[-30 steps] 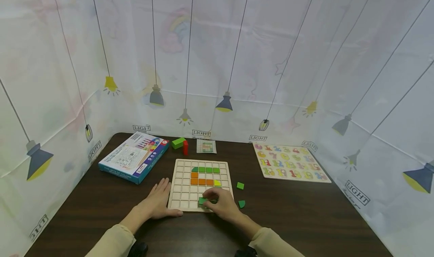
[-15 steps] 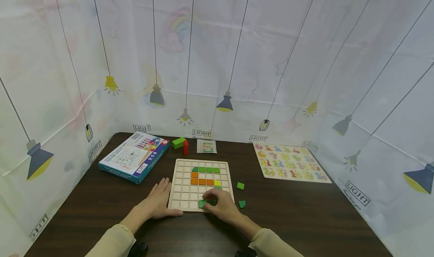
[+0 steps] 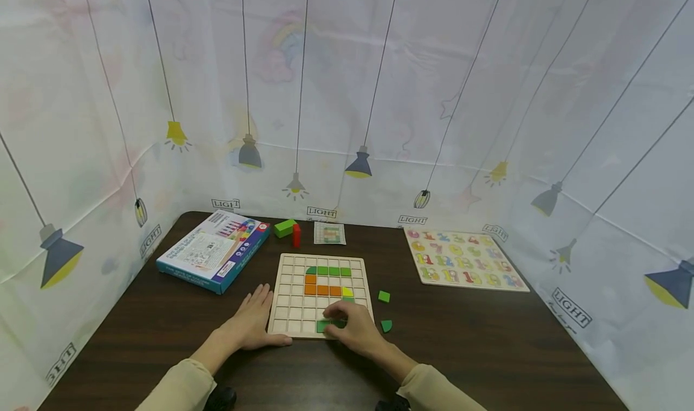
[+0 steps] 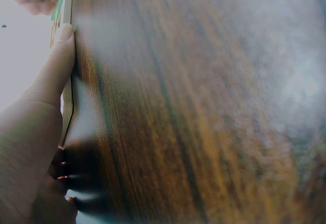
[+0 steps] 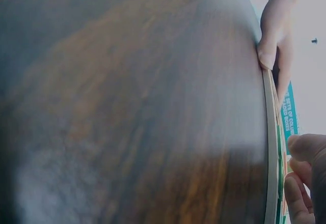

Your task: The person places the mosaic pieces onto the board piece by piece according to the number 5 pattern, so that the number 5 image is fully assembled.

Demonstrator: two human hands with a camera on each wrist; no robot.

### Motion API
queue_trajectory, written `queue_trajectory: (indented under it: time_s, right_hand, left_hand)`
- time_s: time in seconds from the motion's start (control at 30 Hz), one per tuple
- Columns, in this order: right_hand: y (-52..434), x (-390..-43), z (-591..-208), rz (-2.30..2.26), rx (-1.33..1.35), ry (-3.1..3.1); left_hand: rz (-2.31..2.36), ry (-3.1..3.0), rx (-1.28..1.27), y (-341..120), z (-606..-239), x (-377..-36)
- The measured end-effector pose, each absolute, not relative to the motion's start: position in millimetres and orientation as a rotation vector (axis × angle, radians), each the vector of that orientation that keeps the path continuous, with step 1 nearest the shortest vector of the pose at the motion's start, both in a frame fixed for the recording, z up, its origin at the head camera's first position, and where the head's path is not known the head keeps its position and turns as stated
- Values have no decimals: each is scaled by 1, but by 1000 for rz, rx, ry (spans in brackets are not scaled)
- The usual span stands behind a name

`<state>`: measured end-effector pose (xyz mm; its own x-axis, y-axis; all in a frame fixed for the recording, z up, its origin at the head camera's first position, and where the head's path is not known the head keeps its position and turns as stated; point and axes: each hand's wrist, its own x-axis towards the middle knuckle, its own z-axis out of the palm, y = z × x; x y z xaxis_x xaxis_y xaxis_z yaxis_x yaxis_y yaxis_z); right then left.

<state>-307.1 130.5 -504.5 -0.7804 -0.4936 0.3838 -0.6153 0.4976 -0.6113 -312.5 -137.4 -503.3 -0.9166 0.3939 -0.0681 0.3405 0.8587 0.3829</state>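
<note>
A pale wooden grid board (image 3: 293, 311) lies on the dark table, with colored tiles in some of its cells. My left hand (image 3: 250, 322) rests flat at the board's left side, its thumb along the near edge. Over the near right part of the board is my right hand (image 3: 355, 326), thumb and fingers curved and apart. A green tile (image 3: 322, 326) lies in the near row beside its fingertips, and more green shows under the fingers. In the right wrist view, the fingers (image 5: 294, 196) hover close over the board with nothing seen between them.
Right of the board lie a light green square tile (image 3: 384, 296) and a green rounded tile (image 3: 386, 326). Behind are a flat box (image 3: 214, 251), a green block (image 3: 284, 228), a red block (image 3: 296, 235) and a pattern card (image 3: 329, 234). A number board (image 3: 466, 260) lies far right.
The green tile at my right fingertips has come down flat into the near row. My right fingers have loosened from it. The left hand has stayed in place.
</note>
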Motion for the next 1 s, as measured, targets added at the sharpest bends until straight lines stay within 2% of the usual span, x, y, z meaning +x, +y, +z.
queue_trajectory:
  time_s: [0.33, 1.0]
  right_hand:
    - [150, -308, -502, 1180, 903, -2491]
    - [213, -306, -502, 1144, 573, -2567]
  left_hand:
    - [561, 2893, 574, -139, -504, -312]
    - [559, 2888, 572, -137, -500, -311]
